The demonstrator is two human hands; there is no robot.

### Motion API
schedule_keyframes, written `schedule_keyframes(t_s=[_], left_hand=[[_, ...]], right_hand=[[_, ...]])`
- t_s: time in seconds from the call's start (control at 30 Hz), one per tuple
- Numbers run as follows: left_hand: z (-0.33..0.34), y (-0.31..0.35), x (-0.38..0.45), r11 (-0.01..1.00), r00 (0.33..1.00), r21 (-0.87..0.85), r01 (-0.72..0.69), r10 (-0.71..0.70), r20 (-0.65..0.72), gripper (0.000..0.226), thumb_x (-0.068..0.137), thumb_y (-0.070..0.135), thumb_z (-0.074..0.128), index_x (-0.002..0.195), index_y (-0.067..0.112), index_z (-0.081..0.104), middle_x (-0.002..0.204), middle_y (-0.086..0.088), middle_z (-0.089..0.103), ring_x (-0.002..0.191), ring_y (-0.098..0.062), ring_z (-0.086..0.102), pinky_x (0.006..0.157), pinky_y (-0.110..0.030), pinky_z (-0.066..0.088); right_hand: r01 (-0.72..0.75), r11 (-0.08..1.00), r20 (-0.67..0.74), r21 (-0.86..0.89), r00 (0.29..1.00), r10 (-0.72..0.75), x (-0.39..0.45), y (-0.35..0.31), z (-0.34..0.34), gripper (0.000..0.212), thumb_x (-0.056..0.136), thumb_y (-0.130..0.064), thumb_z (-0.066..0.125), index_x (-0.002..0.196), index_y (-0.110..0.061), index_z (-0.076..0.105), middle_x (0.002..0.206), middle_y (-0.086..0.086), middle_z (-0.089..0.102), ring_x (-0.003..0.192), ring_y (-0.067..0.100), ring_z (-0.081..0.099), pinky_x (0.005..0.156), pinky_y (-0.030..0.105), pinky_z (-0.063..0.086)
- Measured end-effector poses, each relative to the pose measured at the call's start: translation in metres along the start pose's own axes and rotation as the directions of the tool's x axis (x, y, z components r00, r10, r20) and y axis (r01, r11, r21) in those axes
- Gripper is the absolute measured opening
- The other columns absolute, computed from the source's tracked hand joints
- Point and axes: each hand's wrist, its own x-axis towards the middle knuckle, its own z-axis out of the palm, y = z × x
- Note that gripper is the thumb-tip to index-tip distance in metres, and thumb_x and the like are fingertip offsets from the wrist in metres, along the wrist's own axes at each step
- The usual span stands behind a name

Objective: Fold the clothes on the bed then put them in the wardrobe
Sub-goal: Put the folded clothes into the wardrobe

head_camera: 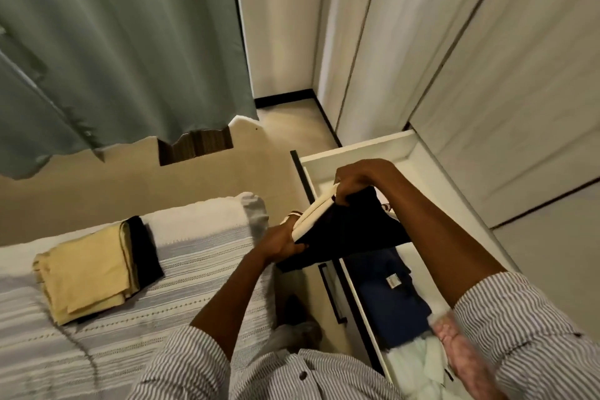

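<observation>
Nearest the camera: a person's striped shirt sleeves (532, 328) fill the near edge, both forearms reaching out over the gap between bed and wardrobe.

Hands: the left hand (280, 242) grips the near-left end of a folded stack of clothes (341, 230), fingers curled round its edge; the right hand (358, 180) pinches the far end from above. Neither hand is free.

The stack: a cream garment folded against a dark one, held in the air and tilted, the cream layer facing left. Its long axis runs from near-left to far-right, hand to hand.

Where it hangs: over the left rim of the open wardrobe drawer (357, 153), partly above the drawer's inside.

Key relation: the drawer lies below and to the right of the hands. The right hand is already over it and the left hand sits just outside its rim, so the coming move looks like a short lowering to the right.

In the drawer: a blue folded garment (386, 299) with a small label, and white cloth (418, 364) at the near end. The far end looks free.

On the bed: a yellow folded garment (87, 269) atop a black one (144, 250), left of the hands and well apart, on the striped bedcover (201, 269).

Beyond: a green curtain (113, 42) far left, and closed wardrobe doors (454, 42) far right.
</observation>
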Motion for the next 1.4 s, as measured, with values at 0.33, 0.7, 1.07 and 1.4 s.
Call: schedule_keyframes(t_s=[0.33, 0.7, 1.07, 1.4], left_hand=[[0.002, 0.092, 0.084, 0.918, 0.939, 0.349, -0.188, 0.063, 0.339, 0.071, 0.085, 0.036, 0.070, 0.142, 0.015, 0.035, 0.127, -0.014, 0.059, 0.108, -0.029, 0.060, 0.094, -0.039, 0.049], [0.052, 0.169, 0.210, 0.437, 0.752, 0.613, -0.658, 0.413, 0.514, 0.063, 0.075, 0.067, 0.053, 0.123, 0.026, 0.059, 0.101, 0.002, 0.071, 0.082, -0.028, 0.070, 0.054, -0.038, 0.053], [0.140, 0.204, 0.355, 0.340, 0.558, 0.451, -0.825, 0.363, 0.747, 0.053, 0.092, 0.026, 0.059, 0.143, 0.018, 0.047, 0.142, -0.010, 0.052, 0.122, -0.033, 0.055, 0.085, -0.041, 0.050], [0.243, 0.175, 0.412, 0.296, 0.527, 0.437, -0.849, 0.422, 0.738, 0.070, 0.078, 0.007, 0.071, 0.143, 0.012, 0.048, 0.149, -0.013, 0.045, 0.137, -0.040, 0.042, 0.071, -0.053, 0.058]], right_hand=[[-0.143, 0.899, -0.076, 0.414, 0.979, 0.191, -0.050, 0.166, 0.077, 0.006, 0.066, -0.025, 0.070, 0.067, -0.022, 0.065, 0.065, -0.001, 0.061, 0.057, 0.018, 0.053, 0.053, 0.028, 0.038], [-0.370, 0.694, -0.154, 0.617, 0.809, 0.567, -0.055, 0.258, 0.209, 0.045, 0.088, -0.039, 0.062, 0.132, -0.041, 0.058, 0.117, -0.003, 0.066, 0.105, 0.023, 0.062, 0.078, 0.032, 0.046], [-0.448, 0.329, 0.011, 0.832, 0.605, 0.796, 0.027, 0.288, 0.305, 0.054, 0.097, -0.033, 0.054, 0.149, -0.038, 0.041, 0.143, -0.002, 0.053, 0.125, 0.021, 0.054, 0.095, 0.034, 0.046], [-0.574, 0.237, -0.031, 0.783, 0.345, 0.938, 0.096, 0.326, 0.373, 0.068, 0.087, -0.009, 0.060, 0.149, -0.029, 0.044, 0.158, 0.004, 0.036, 0.136, 0.046, 0.042, 0.094, 0.057, 0.049]])
